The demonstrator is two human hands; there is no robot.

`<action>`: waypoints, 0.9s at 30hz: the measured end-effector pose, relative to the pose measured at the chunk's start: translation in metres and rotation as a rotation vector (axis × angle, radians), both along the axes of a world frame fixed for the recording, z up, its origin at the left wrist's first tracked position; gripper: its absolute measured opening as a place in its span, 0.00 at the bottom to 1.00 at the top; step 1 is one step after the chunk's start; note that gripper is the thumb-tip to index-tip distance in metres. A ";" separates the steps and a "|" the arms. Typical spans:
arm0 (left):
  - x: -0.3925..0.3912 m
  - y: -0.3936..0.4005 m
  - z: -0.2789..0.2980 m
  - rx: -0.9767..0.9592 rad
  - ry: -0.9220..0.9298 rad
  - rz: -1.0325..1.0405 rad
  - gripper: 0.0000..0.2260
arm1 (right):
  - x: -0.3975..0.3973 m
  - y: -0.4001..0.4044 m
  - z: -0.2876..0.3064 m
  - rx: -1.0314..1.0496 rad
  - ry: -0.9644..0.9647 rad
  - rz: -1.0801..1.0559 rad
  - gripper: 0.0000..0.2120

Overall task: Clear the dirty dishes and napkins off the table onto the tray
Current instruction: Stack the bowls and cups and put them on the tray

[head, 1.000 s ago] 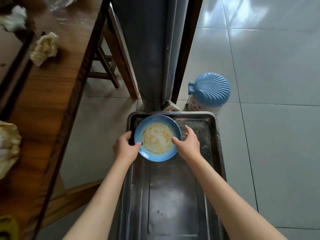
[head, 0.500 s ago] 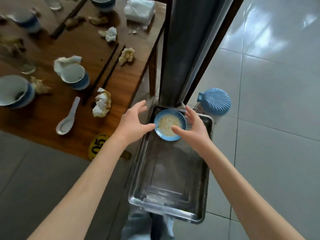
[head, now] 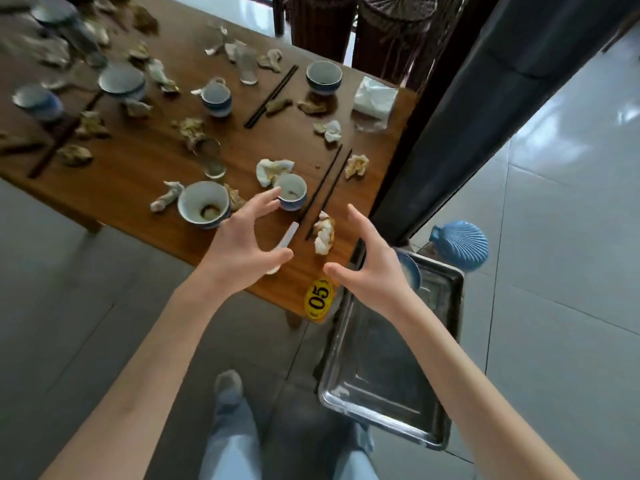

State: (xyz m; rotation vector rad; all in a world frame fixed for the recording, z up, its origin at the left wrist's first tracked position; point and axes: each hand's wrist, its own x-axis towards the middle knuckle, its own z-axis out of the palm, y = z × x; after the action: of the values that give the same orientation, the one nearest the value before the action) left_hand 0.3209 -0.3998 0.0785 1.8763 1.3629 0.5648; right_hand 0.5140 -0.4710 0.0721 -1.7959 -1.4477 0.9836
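- Both your hands hover over the near right corner of the desk (head: 145, 157), fingers spread and lightly curved, holding nothing.
- Your left hand (head: 242, 242) is above the white spoon (head: 289, 235), which lies on the desk partly hidden beneath it; its fingertips reach toward the small cup (head: 292, 191).
- Your right hand (head: 372, 268) is over the desk's edge, between the desk and the tray (head: 446, 358), its thumb pointing left.
- The tray sits on the floor just right of the desk's corner. The blue plate (head: 410, 271) lies at its far end, mostly hidden behind your right hand.
- A crumpled napkin (head: 323, 233) lies on the desk between your two hands, touching the near end of a pair of dark chopsticks (head: 327, 192).
- A big bowl (head: 204, 204) with a dark smear inside stands left of the small cup; another napkin (head: 272, 169) sits just beyond the cup.
- A glass (head: 211, 157) lies tipped on its side farther in, and more bowls, cups, chopsticks and crumpled napkins are scattered across the far desk, blurred at far left.
- A yellow sticker (head: 318, 299) reading 05 is on the desk's near corner.
- A blue shell-shaped lid (head: 462, 244) shows on the floor beyond the tray.
- Your legs in pale jeans (head: 232, 441) show at the bottom.
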 end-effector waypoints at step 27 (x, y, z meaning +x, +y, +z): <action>-0.163 0.199 -0.087 -0.271 0.222 -0.301 0.52 | -0.171 0.180 -0.094 -0.250 -0.219 0.098 0.54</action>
State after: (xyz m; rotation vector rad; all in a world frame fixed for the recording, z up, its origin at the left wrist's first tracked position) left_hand 0.1580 -0.2013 -0.0088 1.9079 1.1916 0.0190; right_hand 0.3426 -0.2909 -0.0224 -2.0836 -1.6164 1.0852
